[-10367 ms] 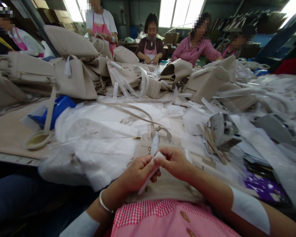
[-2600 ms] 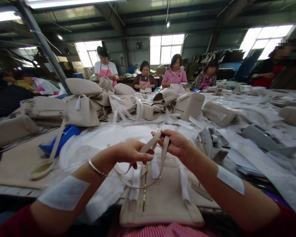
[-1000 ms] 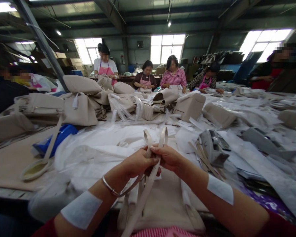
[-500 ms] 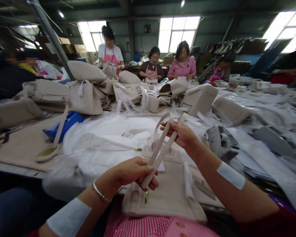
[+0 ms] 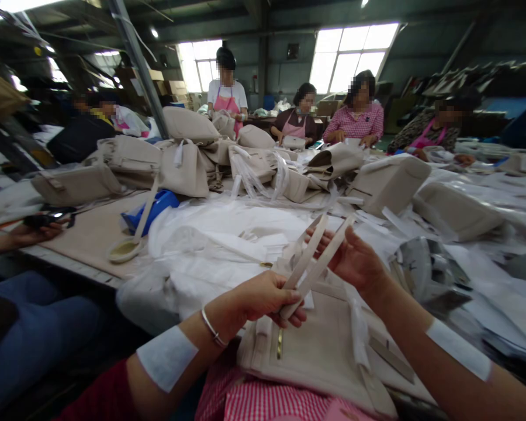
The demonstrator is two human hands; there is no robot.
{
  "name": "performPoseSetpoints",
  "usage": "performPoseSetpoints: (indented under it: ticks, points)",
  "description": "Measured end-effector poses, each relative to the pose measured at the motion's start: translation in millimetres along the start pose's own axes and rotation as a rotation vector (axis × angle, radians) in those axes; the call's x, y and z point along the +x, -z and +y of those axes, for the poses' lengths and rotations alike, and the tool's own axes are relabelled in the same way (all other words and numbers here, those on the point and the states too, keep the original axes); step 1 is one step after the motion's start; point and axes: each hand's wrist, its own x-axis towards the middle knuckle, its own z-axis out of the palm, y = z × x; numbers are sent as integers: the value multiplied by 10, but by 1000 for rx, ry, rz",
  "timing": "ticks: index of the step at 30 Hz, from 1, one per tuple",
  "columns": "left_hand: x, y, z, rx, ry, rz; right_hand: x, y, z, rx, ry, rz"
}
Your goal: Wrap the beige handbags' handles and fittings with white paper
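Observation:
Beige bag straps (image 5: pixel 322 266) slant up and away in front of me, looped over at the far end. My left hand (image 5: pixel 267 295) pinches their near ends between thumb and fingers. Farther up, my right hand (image 5: pixel 355 260) has its fingers stretched and apart, thumb raised, with the straps lying against or just in front of the fingers. Below both hands a beige handbag (image 5: pixel 319 333) lies at the table edge against my checked apron. It carries a brass-coloured zip pull (image 5: pixel 280 344) and a white wrapping (image 5: pixel 358 327) around one side strap.
White wrapping sheets (image 5: pixel 201 240) spread left of the bag. Several beige bags (image 5: pixel 390 181) are heaped across the back. A blue tape dispenser (image 5: pixel 158 210) and a tape roll (image 5: pixel 125 250) stand at left, near another person's hand (image 5: pixel 37 233). Co-workers sit and stand beyond.
My right hand has loosened its pinch on the straps and spread its fingers. The left hand keeps its hold. The whole view has swung to the left.

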Motion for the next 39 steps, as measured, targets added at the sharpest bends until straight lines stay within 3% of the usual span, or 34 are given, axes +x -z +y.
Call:
performPoseSetpoints:
  ticks: [3, 6, 9, 11, 13, 14, 17, 20, 23, 30, 39]
  points:
    - [42, -108, -12, 23, -36, 7, -163, -166, 319, -123, -162, -35]
    - [18, -137, -65, 132, -81, 35, -253, -254, 540, -184, -131, 78]
    - [-97, 25, -75, 507, -275, 158, -297, -218, 626, -158, -103, 201]
    - [-170, 280, -34, 904, -396, 363, -338, -153, 673, -166, -135, 269]
    - [-186, 638, 32, 1239, -359, 620, -395, -93, 747, -199, -194, 309]
    - [-166, 837, 67, 1295, -305, 707, -423, -71, 795, -214, -218, 319]
    - [-13, 1408, 143, 1344, -183, 806, -477, -29, 944, -218, -236, 333]
    - [180, 1786, 142, 1380, -80, 768, -474, 26, 1041, -197, -197, 379]
    - [301, 1938, 83, 1407, -73, 682, -456, 102, 1070, -181, -214, 382]
    - [386, 1906, -51, 1397, -183, 573, -436, 123, 1084, -116, -240, 363]
    - [567, 1910, -26, 1273, -184, 632, -454, 155, 1067, -92, -236, 376]
